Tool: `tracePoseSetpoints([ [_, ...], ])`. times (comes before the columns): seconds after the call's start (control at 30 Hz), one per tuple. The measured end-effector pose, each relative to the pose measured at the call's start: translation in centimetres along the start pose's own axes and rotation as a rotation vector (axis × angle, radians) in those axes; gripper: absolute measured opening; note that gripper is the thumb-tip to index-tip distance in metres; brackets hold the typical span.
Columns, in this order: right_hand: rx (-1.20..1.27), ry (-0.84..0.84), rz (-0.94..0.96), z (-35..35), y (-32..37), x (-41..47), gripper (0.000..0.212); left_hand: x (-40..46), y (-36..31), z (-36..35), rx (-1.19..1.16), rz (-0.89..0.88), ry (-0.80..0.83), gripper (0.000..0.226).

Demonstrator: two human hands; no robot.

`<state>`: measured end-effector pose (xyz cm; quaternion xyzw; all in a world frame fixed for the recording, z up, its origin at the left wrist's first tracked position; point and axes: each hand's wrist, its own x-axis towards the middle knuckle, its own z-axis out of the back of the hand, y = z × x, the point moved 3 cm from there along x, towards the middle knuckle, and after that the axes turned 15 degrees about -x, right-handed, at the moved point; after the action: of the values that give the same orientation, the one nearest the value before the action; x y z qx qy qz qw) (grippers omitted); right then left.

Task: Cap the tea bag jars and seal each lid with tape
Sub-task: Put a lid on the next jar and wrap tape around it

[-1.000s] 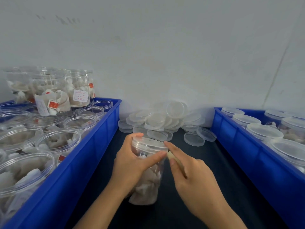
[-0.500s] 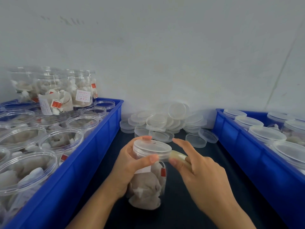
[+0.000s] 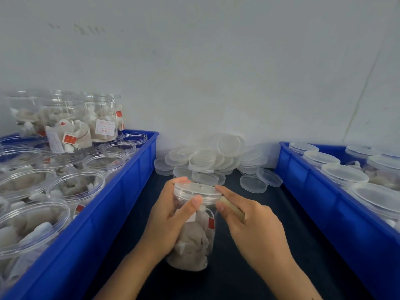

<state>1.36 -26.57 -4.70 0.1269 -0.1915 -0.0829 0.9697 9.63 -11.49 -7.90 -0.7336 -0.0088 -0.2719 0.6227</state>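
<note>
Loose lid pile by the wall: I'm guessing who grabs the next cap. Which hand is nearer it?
Left, narrowly. The left hand grips the capped jar just below the lid pile; the right hand pinches tape lower right.

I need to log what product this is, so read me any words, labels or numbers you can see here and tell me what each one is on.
No text here can be read.
White label with red print on a stacked jar in the left bin: too blurred.
Red tag on a tea bag in that stack: too small.
Red tag inside the held jar: too small.
Lids and right bin: no print visible.
</note>
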Motion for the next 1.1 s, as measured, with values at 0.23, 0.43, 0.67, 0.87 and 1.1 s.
tracePoseSetpoints([
  [0.23,0.042,-0.038,-0.026,-0.8,0.2,-0.5,0.041,-0.5,-1.3,-1.8,0.410,-0.054,-0.110,0.090],
  [0.43,0.032,-0.087,-0.010,-0.6,1.0,-0.7,0.046,0.1,-0.8,-1.3,0.174,0.102,-0.230,0.102],
  [0.67,0.001,0.015,0.042,-0.1,0.5,-0.4,0.051,0.4,-0.6,-0.8,-0.013,0.166,-0.209,0.080],
  [0.87,-0.053,0.103,0.018,0.9,-0.5,-0.1,0.051,0.4,-0.6,-0.6,-0.067,0.146,-0.097,0.077],
  [1.1,-0.085,0.115,0.065,0.9,0.3,0.2,0.042,0.8,-0.1,0.5,-0.170,0.153,0.023,0.077],
])
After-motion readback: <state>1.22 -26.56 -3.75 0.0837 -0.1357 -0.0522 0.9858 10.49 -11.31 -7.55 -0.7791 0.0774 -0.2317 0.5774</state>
